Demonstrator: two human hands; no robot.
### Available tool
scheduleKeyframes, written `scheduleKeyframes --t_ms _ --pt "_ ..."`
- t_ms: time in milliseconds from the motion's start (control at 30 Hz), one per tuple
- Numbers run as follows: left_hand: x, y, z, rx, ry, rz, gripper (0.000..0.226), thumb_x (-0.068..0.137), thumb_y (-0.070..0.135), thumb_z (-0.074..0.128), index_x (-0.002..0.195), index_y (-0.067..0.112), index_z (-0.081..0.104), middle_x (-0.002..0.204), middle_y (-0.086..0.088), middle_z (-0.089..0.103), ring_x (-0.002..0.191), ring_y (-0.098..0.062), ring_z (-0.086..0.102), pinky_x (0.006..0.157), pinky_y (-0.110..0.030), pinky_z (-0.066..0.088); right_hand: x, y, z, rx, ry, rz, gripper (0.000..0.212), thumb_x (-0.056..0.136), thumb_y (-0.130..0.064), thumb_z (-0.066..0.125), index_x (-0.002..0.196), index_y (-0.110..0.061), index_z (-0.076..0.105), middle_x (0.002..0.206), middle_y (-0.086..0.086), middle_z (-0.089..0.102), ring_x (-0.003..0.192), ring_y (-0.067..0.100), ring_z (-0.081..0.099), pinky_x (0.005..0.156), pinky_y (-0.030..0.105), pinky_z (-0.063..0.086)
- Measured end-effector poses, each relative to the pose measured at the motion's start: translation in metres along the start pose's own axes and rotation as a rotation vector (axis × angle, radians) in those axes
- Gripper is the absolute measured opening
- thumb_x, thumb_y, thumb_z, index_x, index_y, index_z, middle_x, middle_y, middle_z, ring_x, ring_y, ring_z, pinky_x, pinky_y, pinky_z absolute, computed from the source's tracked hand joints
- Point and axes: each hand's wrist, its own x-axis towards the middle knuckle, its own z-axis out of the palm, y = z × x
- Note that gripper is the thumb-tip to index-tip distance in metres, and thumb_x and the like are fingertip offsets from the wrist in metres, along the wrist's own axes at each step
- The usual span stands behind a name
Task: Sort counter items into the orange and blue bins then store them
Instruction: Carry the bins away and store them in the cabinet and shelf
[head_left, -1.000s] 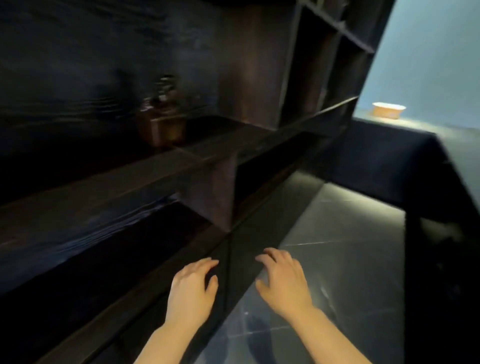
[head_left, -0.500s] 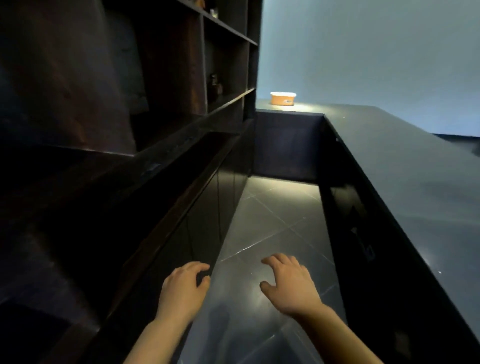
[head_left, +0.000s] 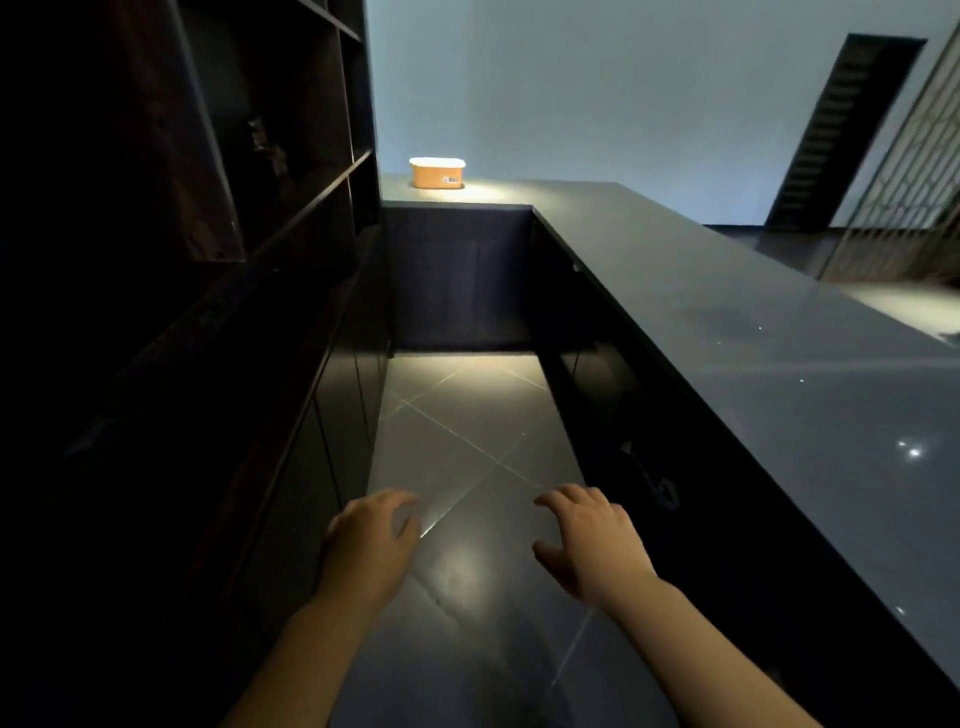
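Approaching orange bin (head_left: 437, 172) at far worktop (head_left: 727, 291) end; left hand (head_left: 370, 545), right hand (head_left: 589, 545) loosely spread, empty. Advice: walk aisle, grip bin both sides.

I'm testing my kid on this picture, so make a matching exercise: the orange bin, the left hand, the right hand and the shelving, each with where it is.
Things:
1. orange bin
2. left hand
3. right hand
4. shelving

Places:
A. along the left wall
B. on the far end of the counter
C. held out beside the counter's front
D. held out beside the lower cabinets

Pairs: 1-B, 2-D, 3-C, 4-A
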Motion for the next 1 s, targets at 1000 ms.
scheduleKeyframes --t_ms 1000 --pt "0.605 -0.011 0.094 -0.09 0.027 -0.102 0.031 0.092 0.028 0.057 0.122 0.024 0.062 0.126 0.004 0.06 0.113 -0.015 0.055 0.096 -0.029 0.045 0.621 0.082 0.002 0.074 -0.06 -0.029 0.054 0.087 -0.045 0.05 0.139 -0.032 0.04 0.141 -0.007 0.044 0.13 0.016 0.039 0.105 0.032 0.031"
